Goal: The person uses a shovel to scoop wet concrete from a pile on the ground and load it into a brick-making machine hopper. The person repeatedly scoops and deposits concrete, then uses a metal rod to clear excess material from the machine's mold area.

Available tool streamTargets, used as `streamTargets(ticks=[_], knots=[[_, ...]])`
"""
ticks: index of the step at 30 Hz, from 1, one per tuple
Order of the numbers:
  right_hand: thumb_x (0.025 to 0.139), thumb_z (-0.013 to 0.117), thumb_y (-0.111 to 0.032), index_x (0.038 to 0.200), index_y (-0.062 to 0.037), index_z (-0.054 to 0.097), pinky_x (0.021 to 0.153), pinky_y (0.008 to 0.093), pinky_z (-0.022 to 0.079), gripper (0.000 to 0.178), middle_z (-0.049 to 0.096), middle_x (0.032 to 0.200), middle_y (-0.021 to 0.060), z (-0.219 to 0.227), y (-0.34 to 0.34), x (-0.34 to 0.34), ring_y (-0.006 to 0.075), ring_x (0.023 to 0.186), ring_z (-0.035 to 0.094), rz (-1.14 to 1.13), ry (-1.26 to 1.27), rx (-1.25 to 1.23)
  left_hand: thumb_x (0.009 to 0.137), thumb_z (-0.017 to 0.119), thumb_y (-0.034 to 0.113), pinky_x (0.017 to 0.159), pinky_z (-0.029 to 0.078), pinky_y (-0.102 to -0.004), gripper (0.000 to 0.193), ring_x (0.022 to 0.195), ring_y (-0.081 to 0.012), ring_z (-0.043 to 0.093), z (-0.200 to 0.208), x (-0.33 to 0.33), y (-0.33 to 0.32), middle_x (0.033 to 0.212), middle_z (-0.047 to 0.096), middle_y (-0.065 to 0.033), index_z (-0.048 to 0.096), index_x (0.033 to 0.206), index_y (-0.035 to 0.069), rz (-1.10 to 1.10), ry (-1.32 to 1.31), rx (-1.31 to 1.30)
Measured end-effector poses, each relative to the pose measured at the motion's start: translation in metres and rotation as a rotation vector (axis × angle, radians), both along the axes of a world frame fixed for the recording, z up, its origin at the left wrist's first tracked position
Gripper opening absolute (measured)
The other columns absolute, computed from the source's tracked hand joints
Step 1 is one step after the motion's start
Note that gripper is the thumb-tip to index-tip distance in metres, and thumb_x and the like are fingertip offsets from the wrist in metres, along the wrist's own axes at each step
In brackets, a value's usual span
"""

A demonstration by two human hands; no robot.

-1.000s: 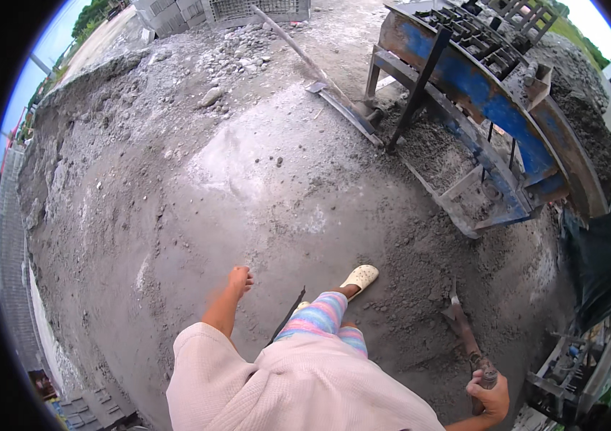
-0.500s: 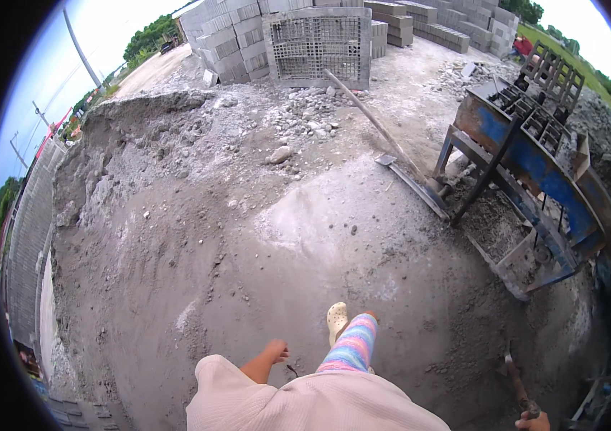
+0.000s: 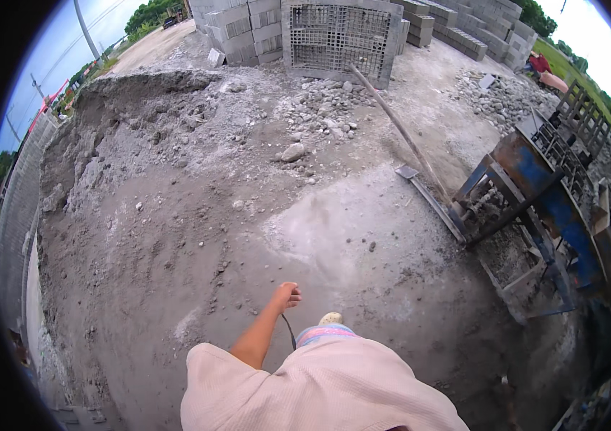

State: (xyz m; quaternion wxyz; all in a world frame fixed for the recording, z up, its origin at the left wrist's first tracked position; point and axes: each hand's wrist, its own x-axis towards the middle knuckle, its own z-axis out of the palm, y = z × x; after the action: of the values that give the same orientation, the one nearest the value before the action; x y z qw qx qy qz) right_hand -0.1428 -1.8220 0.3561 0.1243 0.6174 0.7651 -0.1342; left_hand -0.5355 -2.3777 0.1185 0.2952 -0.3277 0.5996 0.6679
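My left hand (image 3: 287, 296) hangs in front of my body above the grey sandy ground, its fingers curled in and nothing visible in them. A thin dark cord (image 3: 289, 329) dangles beside the wrist. Below it the toe of a pale clog (image 3: 330, 317) and a striped trouser leg (image 3: 325, 332) show past my pink shirt. My right hand is out of view. Toward the lower right a small pale tip (image 3: 504, 379) shows in the shadow, and what it belongs to is too dark to make out.
A rusty blue block-moulding machine (image 3: 560, 208) stands at the right, with a long pole (image 3: 406, 136) slanting beside it. Stacked concrete blocks (image 3: 230, 32) and a grid panel (image 3: 338, 43) are at the back. Rubble (image 3: 320, 108) lies before them; a sand bank (image 3: 97, 122) rises at left.
My left hand has swung forward and up. My right hand, which gripped a wooden-handled tool at the lower right, has left the view. The machine and pole sit slightly further right in the picture.
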Motion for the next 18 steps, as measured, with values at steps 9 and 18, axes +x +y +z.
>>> streamTargets(ticks=[9,18], knots=[[0.053,0.072,-0.003,0.091,-0.0041,0.055,0.075,0.0416,0.041,0.041,0.06,0.075,0.0079,-0.026,-0.043,-0.107,0.025,0.074,0.059,0.114,0.06,0.075,0.081,0.047,0.027,0.062,0.044,-0.037,0.019,0.064,-0.0183,0.056,-0.03,0.004,-0.099,0.076,0.057,-0.0034,0.053,0.089,0.01,0.019,-0.36,-0.261],[0.054,0.072,-0.004,0.091,-0.0051,0.055,0.077,0.0431,0.04,0.041,0.061,0.077,0.0081,-0.039,-0.047,-0.122,0.0264,0.076,0.059,-0.01,-0.04,0.211,0.082,0.049,0.027,0.059,0.044,-0.0361,0.018,0.064,-0.0161,0.057,-0.007,0.003,-0.072,0.078,0.058,-0.0031,0.052,0.092,0.013,0.087,-0.253,-0.181]])
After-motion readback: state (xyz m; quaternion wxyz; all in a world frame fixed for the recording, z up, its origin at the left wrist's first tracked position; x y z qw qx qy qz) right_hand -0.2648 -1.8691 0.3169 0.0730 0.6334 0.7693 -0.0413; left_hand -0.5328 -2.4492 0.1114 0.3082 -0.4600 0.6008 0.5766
